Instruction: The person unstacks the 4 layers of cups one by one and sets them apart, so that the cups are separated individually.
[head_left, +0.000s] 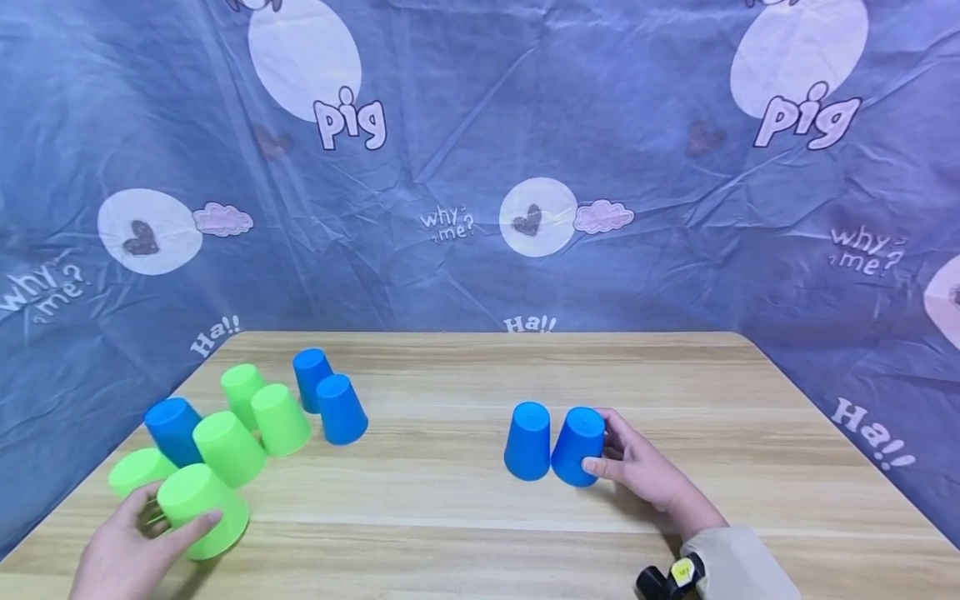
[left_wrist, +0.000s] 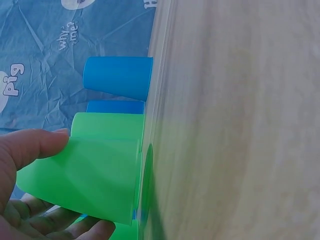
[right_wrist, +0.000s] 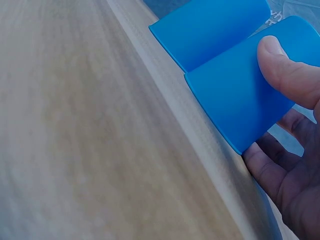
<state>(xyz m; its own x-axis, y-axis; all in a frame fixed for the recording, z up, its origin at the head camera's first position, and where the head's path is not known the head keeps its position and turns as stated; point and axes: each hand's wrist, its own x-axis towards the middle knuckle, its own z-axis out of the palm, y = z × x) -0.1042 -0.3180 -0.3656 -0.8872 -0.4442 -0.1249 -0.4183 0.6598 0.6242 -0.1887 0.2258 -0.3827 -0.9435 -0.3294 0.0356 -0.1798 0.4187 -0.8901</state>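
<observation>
My left hand point(head_left: 133, 546) grips an upside-down green cup point(head_left: 202, 510) at the table's front left, thumb on the near side and fingers around the far side. In the left wrist view its rim is close over the tabletop. Toward the right, my right hand point(head_left: 637, 467) holds an upside-down blue cup point(head_left: 577, 447) from its right side, with the thumb point(right_wrist: 274, 50) across the wall. Directly left of it stands another upside-down blue cup point(head_left: 528, 442); the two cups' rims meet in the right wrist view.
Around the left hand stand several more upturned cups: a green cup point(head_left: 141, 472), a green cup point(head_left: 229, 450), a green cup point(head_left: 281, 421), a blue cup point(head_left: 172, 431) and a blue cup point(head_left: 342, 410). A printed blue cloth point(head_left: 465, 125) hangs behind the wooden table point(head_left: 420, 533).
</observation>
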